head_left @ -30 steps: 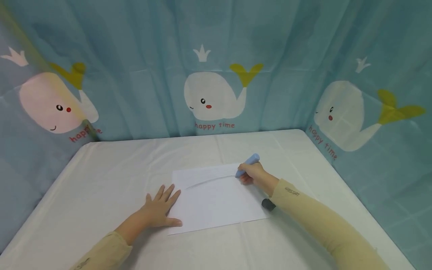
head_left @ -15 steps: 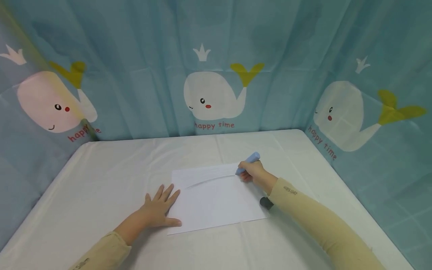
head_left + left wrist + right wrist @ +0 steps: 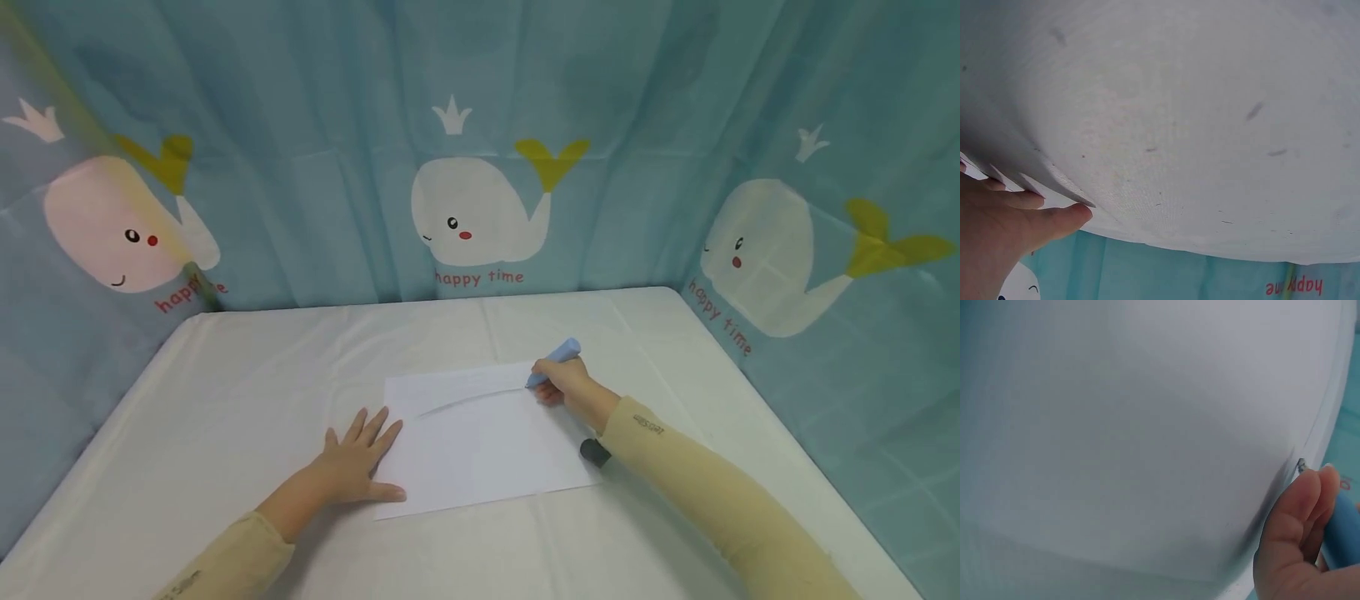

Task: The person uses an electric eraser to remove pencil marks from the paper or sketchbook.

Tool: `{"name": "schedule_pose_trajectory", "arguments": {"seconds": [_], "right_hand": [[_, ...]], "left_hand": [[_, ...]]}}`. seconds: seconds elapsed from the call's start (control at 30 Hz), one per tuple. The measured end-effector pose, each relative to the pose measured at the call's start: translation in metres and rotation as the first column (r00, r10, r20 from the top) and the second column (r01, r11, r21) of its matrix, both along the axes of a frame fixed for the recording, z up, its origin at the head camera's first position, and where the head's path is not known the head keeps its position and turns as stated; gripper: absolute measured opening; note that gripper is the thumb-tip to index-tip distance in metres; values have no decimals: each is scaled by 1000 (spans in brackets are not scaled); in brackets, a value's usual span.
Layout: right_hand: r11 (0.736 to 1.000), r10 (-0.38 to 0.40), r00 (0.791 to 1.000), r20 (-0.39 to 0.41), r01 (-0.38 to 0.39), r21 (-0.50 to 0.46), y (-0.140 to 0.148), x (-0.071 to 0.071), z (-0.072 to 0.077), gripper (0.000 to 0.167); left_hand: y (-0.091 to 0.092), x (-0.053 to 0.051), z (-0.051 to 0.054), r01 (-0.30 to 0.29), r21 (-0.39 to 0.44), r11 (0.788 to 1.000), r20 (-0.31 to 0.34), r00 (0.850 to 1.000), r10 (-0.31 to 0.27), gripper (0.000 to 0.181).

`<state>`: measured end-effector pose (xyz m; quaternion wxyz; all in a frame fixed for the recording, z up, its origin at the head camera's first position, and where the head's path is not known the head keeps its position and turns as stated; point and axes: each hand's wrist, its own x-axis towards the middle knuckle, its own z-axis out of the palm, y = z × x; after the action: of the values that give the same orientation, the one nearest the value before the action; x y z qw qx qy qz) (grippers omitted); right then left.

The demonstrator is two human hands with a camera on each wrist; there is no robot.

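Note:
A sheet of white paper [image 3: 480, 458] lies on the white-covered table, with a thin curved grey line [image 3: 472, 397] across its upper part. The left hand [image 3: 348, 468] rests with spread fingers on the paper's left edge; the left wrist view shows this hand [image 3: 1016, 219] at the lower left. Pinched in the right hand [image 3: 566, 385] is a light blue marker [image 3: 564, 351], its tip at the line's right end near the paper's top right. In the right wrist view the fingers [image 3: 1291, 537] are curled round the blue marker [image 3: 1342, 531], with the dark tip showing beyond them.
A small black object [image 3: 595, 452] lies by the paper's right edge, partly behind the right sleeve [image 3: 705, 483]. Blue curtains [image 3: 322, 167] with whale prints stand along the back and both sides of the table [image 3: 225, 400].
The marker's tip has lifted or shifted very slightly at the line's right end. The left hand stays in place, and the line looks the same.

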<state>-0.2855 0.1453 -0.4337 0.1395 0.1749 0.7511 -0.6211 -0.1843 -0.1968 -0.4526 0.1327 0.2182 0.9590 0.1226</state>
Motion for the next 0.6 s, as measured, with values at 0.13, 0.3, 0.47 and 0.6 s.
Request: {"name": "schedule_pose_trajectory", "arguments": {"seconds": [0.13, 0.3, 0.47, 0.6], "right_hand": [[1000, 1, 1000, -10, -1, -11, 0, -3, 2, 21], [998, -23, 999, -26, 21, -51, -1, -6, 4, 21], [999, 19, 999, -25, -20, -34, -2, -4, 2, 20], [999, 41, 999, -10, -42, -18, -2, -3, -1, 21]], "left_hand": [[-2, -1, 2, 0, -11, 1000, 0, 1000, 0, 107], [-2, -1, 3, -6, -14, 1000, 7, 1000, 6, 106], [0, 0, 3, 1, -13, 1000, 3, 1000, -1, 106], [0, 0, 3, -3, -25, 1000, 3, 1000, 4, 106]]}}
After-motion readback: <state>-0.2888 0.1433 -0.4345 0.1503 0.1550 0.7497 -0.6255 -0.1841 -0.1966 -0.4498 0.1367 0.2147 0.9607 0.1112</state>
